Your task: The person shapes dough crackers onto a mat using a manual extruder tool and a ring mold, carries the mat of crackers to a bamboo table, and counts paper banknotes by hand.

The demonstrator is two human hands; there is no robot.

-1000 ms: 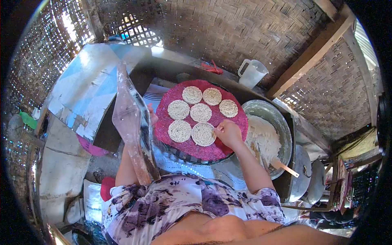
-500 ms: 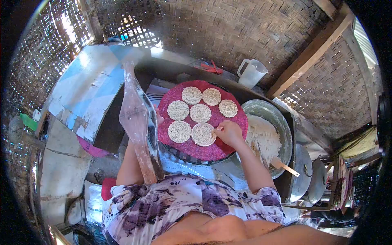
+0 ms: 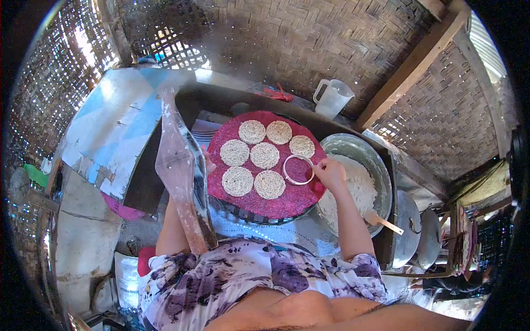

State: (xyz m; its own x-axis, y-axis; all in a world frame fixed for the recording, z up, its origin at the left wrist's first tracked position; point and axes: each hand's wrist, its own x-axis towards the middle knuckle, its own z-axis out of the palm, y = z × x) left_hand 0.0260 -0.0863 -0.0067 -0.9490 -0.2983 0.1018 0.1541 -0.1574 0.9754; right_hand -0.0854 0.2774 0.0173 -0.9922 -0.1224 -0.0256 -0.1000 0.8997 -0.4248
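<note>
Here, right grip (image 3: 331, 172) pinches ring (image 3: 285, 170) by right edge; lacy discs (image 3: 264, 156) farther left; left grip (image 3: 210, 164) closure unclear.

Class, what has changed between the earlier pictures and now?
The right hand has moved the thin white ring off the lower-right pale, round, stringy disc, rightward and slightly away from the person, over bare magenta cloth. It keeps its grip on the ring. All seven discs keep their arrangement.
</note>
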